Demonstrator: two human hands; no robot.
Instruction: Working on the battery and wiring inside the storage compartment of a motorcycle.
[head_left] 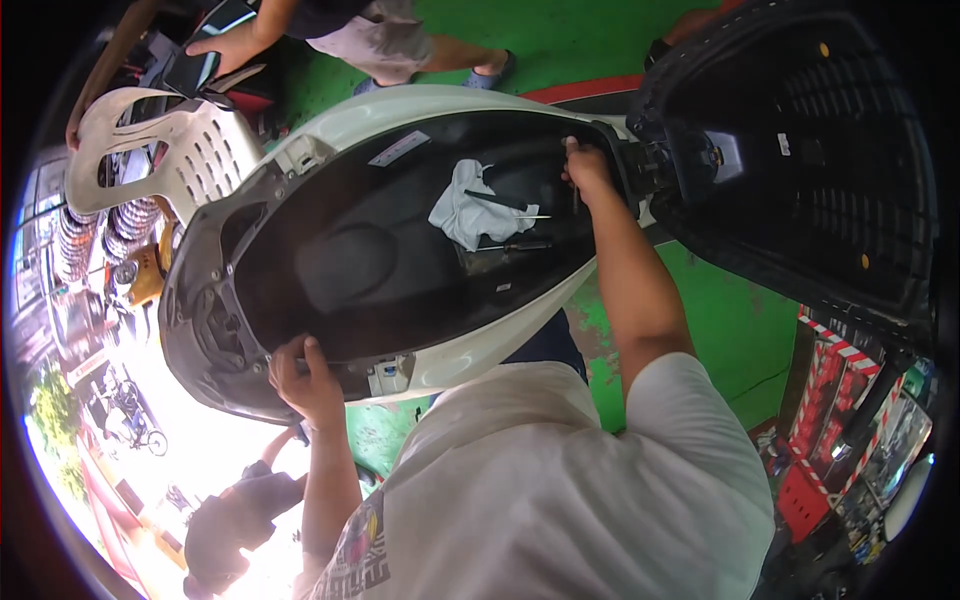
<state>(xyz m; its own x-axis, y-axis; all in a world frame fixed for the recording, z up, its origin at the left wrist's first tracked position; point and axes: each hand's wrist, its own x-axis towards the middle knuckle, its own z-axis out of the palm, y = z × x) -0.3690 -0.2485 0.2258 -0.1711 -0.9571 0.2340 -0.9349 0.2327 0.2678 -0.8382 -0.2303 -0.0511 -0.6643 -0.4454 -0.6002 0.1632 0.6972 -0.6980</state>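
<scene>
Sitting far left: pale plastic chair (225, 150).
Left hand (308, 383): fingers bent at the near edge of the storage compartment (420, 310); I can't tell if it's gripping.
Cloth (452, 208): crumpled on the compartment floor, slim dark tool (492, 199) across it, screwdriver (528, 245) just beside.
Right hand (590, 168): fingers curled, thin dark thing (576, 198) right below; held or not, can't tell from my screen.
Black seat (840, 190): swung open, far right.

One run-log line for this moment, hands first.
left hand: at bin rim | right hand: inside bin, hinge end, grip unclear | bin contents: rag, screwdriver | seat: open
</scene>
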